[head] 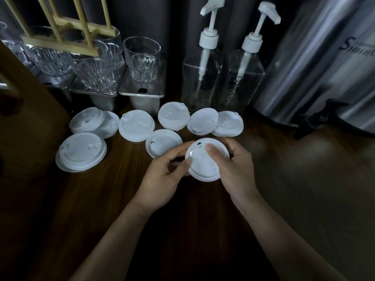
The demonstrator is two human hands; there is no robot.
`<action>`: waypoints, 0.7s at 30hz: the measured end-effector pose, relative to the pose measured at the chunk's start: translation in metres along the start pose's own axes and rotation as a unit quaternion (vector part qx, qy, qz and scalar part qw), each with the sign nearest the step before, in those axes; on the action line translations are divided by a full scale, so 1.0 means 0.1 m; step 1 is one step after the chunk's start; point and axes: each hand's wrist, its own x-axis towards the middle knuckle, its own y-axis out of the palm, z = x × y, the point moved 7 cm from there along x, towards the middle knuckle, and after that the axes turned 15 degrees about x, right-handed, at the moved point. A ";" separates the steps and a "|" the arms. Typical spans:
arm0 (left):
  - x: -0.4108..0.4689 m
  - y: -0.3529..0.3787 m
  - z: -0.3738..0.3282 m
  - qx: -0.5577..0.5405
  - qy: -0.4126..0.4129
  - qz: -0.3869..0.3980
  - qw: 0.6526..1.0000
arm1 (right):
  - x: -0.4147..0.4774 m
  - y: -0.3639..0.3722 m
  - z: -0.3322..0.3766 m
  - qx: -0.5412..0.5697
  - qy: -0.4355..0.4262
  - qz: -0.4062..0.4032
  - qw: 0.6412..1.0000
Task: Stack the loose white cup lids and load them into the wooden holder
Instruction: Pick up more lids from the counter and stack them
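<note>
While left hand [164, 179] and right hand [236, 172] pinch a white cup lid [203, 162] (thumbs on top), loose lids [136, 125] lie just beyond, on counter [113, 191].

Clear glasses [142, 59] sit on steel tins [141, 93] in the upper left of the frame. Two clear pump bottles [203, 78] stand side by side at upper centre. A big steel urn [316, 67] with a black tap [314, 120] fills the upper right. All rest on a dark wooden table [304, 179].

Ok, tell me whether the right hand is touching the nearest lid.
Touching. Head view: the right hand grips the lid, its thumb pressed flat on the top.
</note>
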 end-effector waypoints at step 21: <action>-0.03 -0.28 0.06 -0.118 -0.053 -0.200 0.971 | 0.17 -0.03 0.02 -0.100 -0.004 0.009 0.995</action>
